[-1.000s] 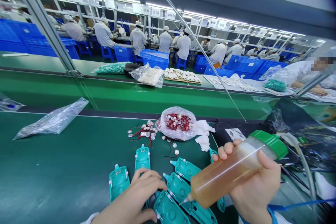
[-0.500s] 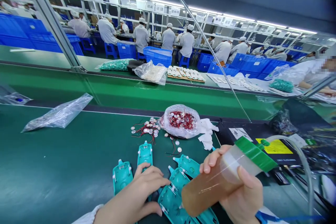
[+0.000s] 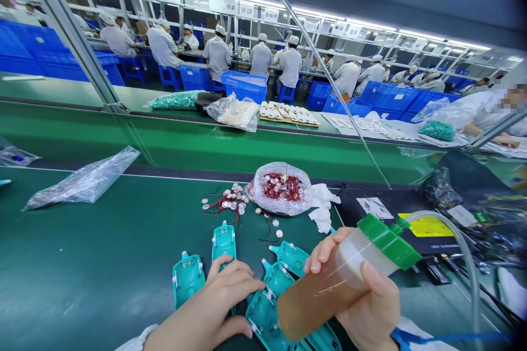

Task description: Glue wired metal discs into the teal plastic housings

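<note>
My right hand is wrapped round a translucent bottle of brown liquid, tilted over teal shells. A green cap and a clear tube top the bottle. My left hand reaches across the teal shells with its fingers apart, its fingertips near a shell and the cluster in the middle. Another teal shell lies to its left. Beyond the hands, an open plastic bag holds discs with red wires, and a loose pile of such discs lies beside it.
Crumpled white tissue lies right of the bag. A black case with a yellow label, cables and tools fill the right side. A clear plastic bag lies at left. Behind the green divider are trays, blue crates and several seated people.
The view has shifted slightly, and the bottle in my right hand sits a little further left and lower. My left hand has kept nearly the same pose.
</note>
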A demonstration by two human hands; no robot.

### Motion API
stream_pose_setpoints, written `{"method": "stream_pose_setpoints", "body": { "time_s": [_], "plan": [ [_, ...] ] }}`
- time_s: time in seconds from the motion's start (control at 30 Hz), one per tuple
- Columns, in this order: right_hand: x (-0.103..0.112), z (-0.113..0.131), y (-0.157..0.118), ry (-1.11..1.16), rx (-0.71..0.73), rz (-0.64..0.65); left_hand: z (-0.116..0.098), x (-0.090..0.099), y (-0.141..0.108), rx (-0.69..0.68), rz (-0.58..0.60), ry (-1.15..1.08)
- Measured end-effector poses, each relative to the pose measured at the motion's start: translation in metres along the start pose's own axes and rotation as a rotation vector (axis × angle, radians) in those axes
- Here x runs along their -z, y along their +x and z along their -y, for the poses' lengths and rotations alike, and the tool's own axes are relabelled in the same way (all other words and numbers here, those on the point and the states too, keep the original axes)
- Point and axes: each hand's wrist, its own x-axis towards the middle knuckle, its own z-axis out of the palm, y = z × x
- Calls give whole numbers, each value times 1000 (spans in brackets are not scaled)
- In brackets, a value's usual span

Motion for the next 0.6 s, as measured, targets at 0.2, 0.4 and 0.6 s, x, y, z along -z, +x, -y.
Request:
{"method": "stream_pose_setpoints", "body": {
  "time_s": [0.2, 0.4, 0.6],
  "plan": [
    [1, -2, -2, -7, -3, 4, 3, -2, 0, -9, -5, 23],
    [0, 0, -2, -26, -4, 17, 2, -2, -1, -14, 13, 37],
    [-1, -1, -2, -12, -9, 19, 3, -2, 0, -8, 15, 32]
  ]
}}
